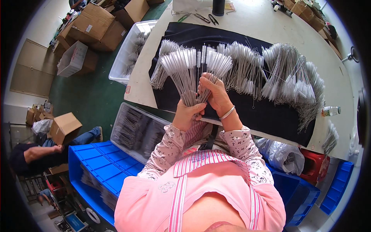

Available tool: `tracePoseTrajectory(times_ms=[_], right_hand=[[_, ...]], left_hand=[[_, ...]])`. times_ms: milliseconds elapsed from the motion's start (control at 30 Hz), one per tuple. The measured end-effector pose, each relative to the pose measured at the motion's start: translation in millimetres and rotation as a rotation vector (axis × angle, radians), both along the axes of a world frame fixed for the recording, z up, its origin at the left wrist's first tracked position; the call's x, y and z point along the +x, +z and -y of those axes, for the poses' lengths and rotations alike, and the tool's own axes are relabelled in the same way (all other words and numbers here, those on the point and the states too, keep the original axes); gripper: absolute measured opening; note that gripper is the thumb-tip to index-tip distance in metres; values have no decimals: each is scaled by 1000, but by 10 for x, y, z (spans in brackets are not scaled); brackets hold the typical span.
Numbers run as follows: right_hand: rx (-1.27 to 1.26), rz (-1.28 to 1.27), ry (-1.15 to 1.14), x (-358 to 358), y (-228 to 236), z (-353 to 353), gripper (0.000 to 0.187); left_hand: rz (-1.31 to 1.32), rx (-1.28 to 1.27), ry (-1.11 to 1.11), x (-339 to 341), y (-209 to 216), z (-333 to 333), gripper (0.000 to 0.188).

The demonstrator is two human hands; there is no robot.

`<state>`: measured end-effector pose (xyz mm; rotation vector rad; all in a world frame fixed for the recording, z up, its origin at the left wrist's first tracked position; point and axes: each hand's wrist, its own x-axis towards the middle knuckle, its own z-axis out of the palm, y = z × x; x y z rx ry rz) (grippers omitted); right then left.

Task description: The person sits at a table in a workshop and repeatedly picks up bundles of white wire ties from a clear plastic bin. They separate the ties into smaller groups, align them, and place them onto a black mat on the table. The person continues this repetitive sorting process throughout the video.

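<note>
Both my hands are raised over the table's near edge with a fanned bunch of thin wire straw brushes (178, 65), white bristles pointing away from me. My left hand (189, 112) is wrapped round the wire stems at their lower end. Fingers and thumb of my right hand (214, 92) close on the right part of the same bunch, higher up the stems. Behind lies a black cloth (185, 33) bearing more piles of straw brushes (241, 63). A further heap of brushes (288, 73) spreads along the cloth's right side.
Pliers and snips (202, 17) lie at the table's far side, by a dark cylinder (218, 7). A small glass jar (331, 111) lies at the right. Bins of brushes (131, 133) and a blue crate (112, 154) stand at my left. Another person's arm (42, 152) holds a carton (65, 127).
</note>
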<state>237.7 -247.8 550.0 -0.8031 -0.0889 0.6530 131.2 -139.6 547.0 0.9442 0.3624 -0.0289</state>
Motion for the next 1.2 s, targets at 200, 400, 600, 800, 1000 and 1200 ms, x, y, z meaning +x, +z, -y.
tracePoseTrajectory(times_ms=[200,400,600,800,1000,1200], right_hand=[[-72,-8,45,-2,67,-20,12],[70,-46,-34,-22,0,-14,16],[-33,-36,45,4,-10,-30,19],[76,-172,-23,-44,4,-27,21],[122,-213,22,11,-187,-11,20],[41,-131,40,-35,-11,-31,24]], left_hand=[[-20,55,1,-14,-6,56,39],[7,151,69,20,13,51,40],[10,197,69,19,-10,78,39],[39,65,124,15,-16,100,41],[10,71,119,23,-15,101,42],[33,233,113,36,-67,125,44]])
